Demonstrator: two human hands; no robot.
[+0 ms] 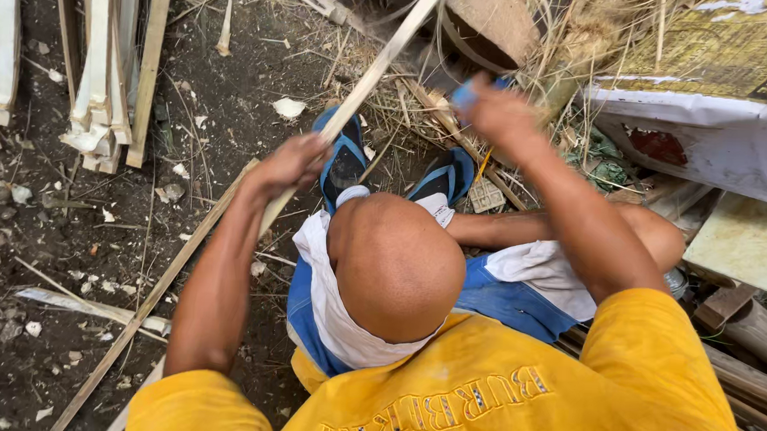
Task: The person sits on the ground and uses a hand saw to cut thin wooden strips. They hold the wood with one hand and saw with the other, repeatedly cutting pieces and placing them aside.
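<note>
Bamboo strip [366,82] runs diagonally — low end by the left hand [292,163], whose fingers wrap it, upper end past the blue sandals [345,157]; right hand [500,112] clutches a blue-handled tool — blade unseen.

Dark dirt ground [224,93] under split bamboo strips [103,61], straw [407,103], pale chips [288,107].

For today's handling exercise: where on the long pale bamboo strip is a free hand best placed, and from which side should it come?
Grip the long pale bamboo strip on its bare middle stretch, above the left hand, coming from the open ground side. The strip is thin, flat and slanted, so fingers can wrap across its width.
</note>
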